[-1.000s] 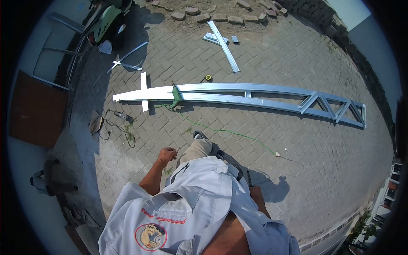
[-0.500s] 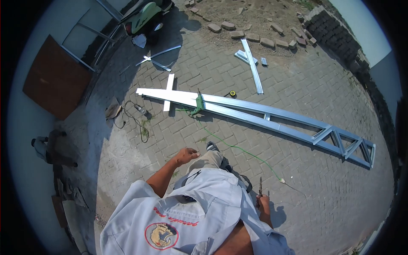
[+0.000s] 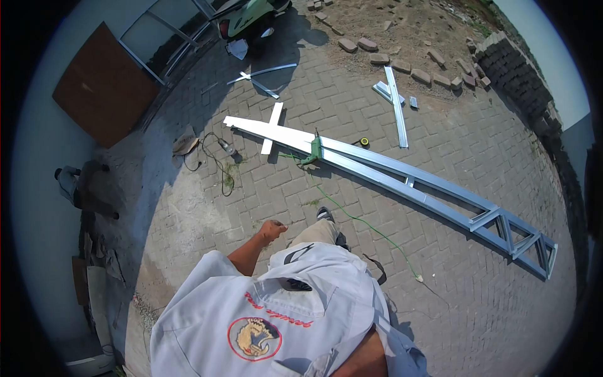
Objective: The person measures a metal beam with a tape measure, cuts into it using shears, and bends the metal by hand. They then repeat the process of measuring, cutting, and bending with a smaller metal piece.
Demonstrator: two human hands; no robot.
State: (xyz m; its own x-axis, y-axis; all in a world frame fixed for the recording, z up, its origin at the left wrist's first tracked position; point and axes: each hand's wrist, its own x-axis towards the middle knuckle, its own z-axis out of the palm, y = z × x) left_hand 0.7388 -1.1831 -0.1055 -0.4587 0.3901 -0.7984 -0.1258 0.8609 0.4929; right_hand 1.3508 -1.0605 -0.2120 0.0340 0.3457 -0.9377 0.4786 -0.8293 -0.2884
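My left hand (image 3: 272, 231) hangs in front of my body over the paving, with its fingers loosely bent and apart and nothing visible in it. My right hand is out of sight; the shirt (image 3: 276, 314) and arm cover that side. Ahead on the ground lies a long metal truss (image 3: 402, 182) of silver channel profiles with diagonal braces at its right end. A green power drill (image 3: 315, 152) rests on it, its green cord (image 3: 361, 221) trailing towards my right. A short metal strip (image 3: 274, 119) crosses the truss near its left end. My shoe (image 3: 325, 214) is short of the truss.
A tape measure (image 3: 364, 142) lies beyond the truss. Loose profiles (image 3: 396, 113) and metal offcuts (image 3: 254, 80) lie farther off. An angle grinder (image 3: 227, 148) with a cord is at left. A scooter (image 3: 251, 22), a brown board (image 3: 107, 88), a bending person (image 3: 85, 185) and stacked bricks (image 3: 512, 66) surround the area.
The view has shifted, so the truss and drill sit farther right and the truss slants more. My right hand, which held a dark slim tool, has gone out of view.
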